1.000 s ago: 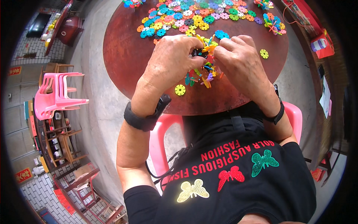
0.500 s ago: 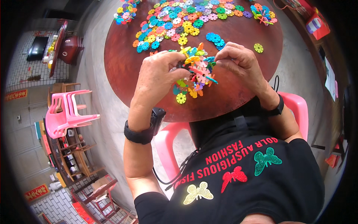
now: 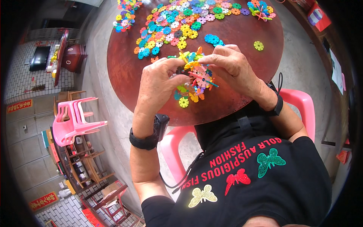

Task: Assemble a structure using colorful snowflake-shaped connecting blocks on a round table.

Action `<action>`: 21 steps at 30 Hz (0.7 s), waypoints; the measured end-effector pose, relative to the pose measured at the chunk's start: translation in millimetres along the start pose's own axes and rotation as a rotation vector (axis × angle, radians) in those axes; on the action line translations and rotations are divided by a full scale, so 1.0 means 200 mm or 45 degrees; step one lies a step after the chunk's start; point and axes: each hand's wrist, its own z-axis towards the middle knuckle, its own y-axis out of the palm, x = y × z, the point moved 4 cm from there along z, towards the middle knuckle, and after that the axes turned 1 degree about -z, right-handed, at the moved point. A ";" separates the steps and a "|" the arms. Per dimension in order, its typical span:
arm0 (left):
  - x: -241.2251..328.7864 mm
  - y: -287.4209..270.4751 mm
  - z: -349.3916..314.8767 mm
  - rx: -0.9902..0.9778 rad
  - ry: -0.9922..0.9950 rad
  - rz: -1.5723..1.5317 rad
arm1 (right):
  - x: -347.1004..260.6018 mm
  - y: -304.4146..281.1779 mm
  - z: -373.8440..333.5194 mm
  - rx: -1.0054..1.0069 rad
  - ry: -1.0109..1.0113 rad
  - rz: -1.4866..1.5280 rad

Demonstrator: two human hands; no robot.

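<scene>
A cluster of colourful notched plastic discs (image 3: 203,79), slotted together at many angles, is between my hands above the near part of the round table. My left hand (image 3: 160,81) is closed on the cluster's left side, thumb and fingers pinching its discs. From the right, my right hand (image 3: 232,68) reaches over the cluster, thumb and forefinger closed at its upper discs. The fingers cover part of what they touch. A yellow disc (image 3: 183,102) sticks out at the cluster's lower left.
Loose notched discs (image 3: 177,28) spread over the far side of the brown round table (image 3: 128,83). Blue discs (image 3: 212,39) and a lone yellow-green disc (image 3: 258,45) lie nearer. Built clusters stand at far left (image 3: 123,22) and far right (image 3: 261,10). Stacked pink chairs (image 3: 72,121) are leftward.
My right hand has moved left, from the cluster's right side to over its upper discs. My left hand keeps its hold. The whole view has shifted slightly.
</scene>
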 end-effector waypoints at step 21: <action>0.04 0.01 0.00 0.022 0.020 0.014 | -0.15 -0.03 0.07 -0.011 -0.056 -0.133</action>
